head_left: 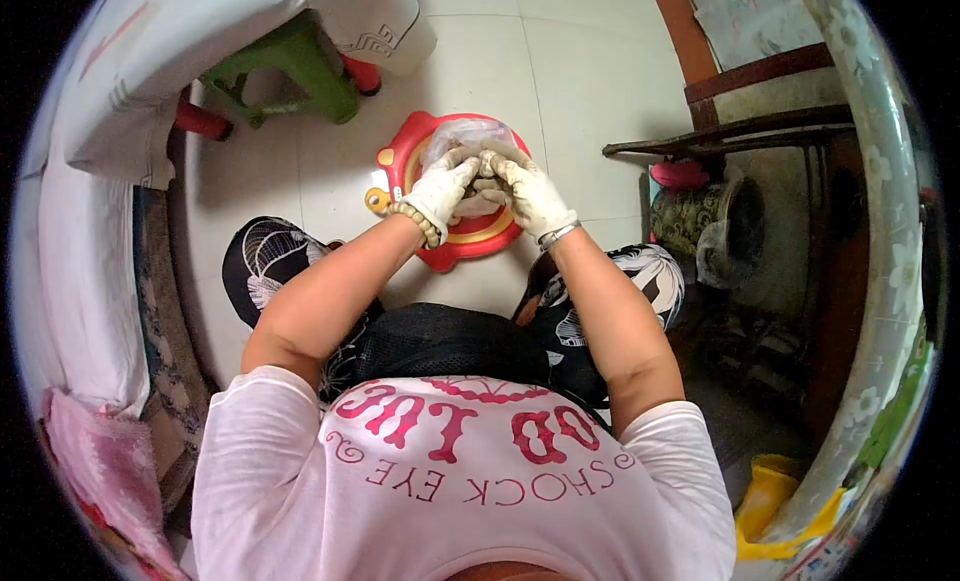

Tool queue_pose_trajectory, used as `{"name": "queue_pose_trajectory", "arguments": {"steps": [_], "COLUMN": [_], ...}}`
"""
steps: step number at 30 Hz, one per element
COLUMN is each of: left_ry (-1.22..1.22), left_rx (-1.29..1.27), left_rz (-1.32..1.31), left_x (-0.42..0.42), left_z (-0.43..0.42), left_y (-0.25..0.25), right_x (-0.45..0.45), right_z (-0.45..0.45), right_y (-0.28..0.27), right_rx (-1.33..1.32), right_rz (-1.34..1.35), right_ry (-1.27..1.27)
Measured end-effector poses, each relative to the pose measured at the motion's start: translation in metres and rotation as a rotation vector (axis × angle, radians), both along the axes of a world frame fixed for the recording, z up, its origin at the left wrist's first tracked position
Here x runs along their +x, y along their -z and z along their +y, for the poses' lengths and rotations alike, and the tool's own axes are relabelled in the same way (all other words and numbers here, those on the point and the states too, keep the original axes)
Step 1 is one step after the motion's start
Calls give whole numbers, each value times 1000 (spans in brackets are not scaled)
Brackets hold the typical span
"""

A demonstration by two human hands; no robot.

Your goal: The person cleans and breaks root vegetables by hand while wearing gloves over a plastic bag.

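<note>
My left hand and my right hand wear whitish work gloves with soiled fingers. They meet in front of me, fingers closed and tips together, around something small and pale that I cannot make out. Under them stands a low red plastic stool with yellow parts on its left side. On its top lies a clear plastic bag. Pale, lumpy pieces show just below the fingers; their kind is unclear. A beaded bracelet circles my left wrist, and a metal band circles my right.
A green plastic stool stands at the upper left, next to a cloth-covered table. At the right is a dark wooden rack with a round patterned item under it. Tiled floor lies ahead.
</note>
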State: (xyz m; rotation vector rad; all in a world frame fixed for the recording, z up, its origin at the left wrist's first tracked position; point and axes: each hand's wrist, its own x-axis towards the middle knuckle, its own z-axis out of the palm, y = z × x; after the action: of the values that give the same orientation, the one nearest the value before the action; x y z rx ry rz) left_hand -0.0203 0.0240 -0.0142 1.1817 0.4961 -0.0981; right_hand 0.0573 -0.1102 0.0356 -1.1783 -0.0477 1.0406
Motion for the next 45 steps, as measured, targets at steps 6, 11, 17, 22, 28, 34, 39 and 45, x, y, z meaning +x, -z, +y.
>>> {"name": "queue_pose_trajectory", "arguments": {"steps": [6,11,17,22,28,34,39,45], "left_ry": [-24,-15,-31,-92,-218,-227,-198,-170], "left_rx": [-62,60,280,298,156,-140,-141,-23], "left_rz": [12,-58,-95,-180,-161,25,-14,42], "left_x": [-5,-4,-7,-5,-2,-14,-15,-15], "left_z": [-3,-7,-6,-7,-7,-5,-6,-8], "left_y": [-36,-34,-34,-23,-28,-35,-31,-49], "right_x": [3,3,-11,-8,-6,-14,-17,-20], "right_z": [1,3,10,13,17,20,14,5], "right_y": [8,20,-1,6,11,3,-7,3], "right_rx": [128,-7,-40,-31,-60,121,117,117], "right_rz": [42,-17,69,83,-154,-79,-127,-272], "right_ry": [15,28,114,-4,8,74,141,92]}}
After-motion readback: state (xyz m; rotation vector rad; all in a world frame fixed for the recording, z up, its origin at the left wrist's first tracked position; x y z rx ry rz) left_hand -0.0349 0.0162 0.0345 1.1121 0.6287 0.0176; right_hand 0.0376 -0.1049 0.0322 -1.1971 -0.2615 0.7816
